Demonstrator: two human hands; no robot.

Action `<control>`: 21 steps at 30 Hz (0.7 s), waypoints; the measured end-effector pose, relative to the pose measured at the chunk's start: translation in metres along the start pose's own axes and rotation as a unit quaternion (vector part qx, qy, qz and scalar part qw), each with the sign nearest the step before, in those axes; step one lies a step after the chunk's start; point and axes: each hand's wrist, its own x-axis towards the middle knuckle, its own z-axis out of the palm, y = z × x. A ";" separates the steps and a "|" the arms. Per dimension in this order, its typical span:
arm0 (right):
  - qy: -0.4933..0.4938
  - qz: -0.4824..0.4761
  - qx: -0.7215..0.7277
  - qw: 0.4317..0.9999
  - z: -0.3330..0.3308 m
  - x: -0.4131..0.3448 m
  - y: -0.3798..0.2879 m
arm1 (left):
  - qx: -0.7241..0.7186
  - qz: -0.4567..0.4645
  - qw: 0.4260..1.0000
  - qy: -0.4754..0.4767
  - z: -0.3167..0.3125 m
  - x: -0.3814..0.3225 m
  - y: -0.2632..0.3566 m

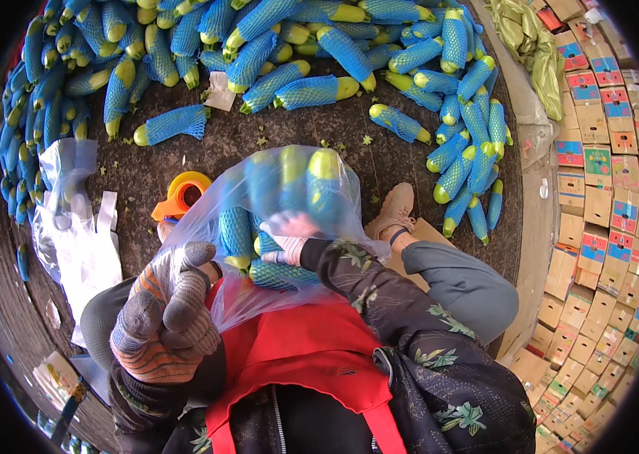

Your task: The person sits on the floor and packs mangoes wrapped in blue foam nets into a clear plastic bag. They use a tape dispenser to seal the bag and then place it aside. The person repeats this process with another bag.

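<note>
A clear plastic bag [214, 198] lies over my lap with several zucchini [235, 232] in blue foam netting inside. My left hand [169, 318], in a striped knit glove, pinches the bag's edge at its left side. My right hand [291, 238], in a striped glove, reaches inside the bag among the netted zucchini; its fingers are blurred behind the film, so whether they grip one is unclear. An orange tape dispenser [180, 196] with a roll of tape stands on the floor left of the bag.
Netted zucchini are heaped in an arc [297, 34] ahead and on both sides. White plastic bags [78, 238] lie at the left. Stacked cardboard boxes [597, 204] line the right beyond the floor's edge. One shoe [396, 210] is right of the bag.
</note>
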 end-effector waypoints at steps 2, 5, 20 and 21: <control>0.092 0.012 -0.093 0.991 -0.027 -0.045 0.025 | 0.003 0.002 1.000 0.020 0.001 -0.001 0.000; -0.232 0.136 -0.275 0.923 -0.089 -0.132 0.059 | 0.070 -0.002 0.998 0.003 0.004 0.000 -0.001; 0.208 -0.152 -0.013 0.966 -0.163 -0.263 -0.003 | 0.946 0.064 0.282 -0.147 0.023 0.200 -0.187; 0.213 -0.165 -0.076 0.960 -0.167 -0.263 -0.004 | 0.980 0.078 0.117 -0.138 0.005 0.235 -0.201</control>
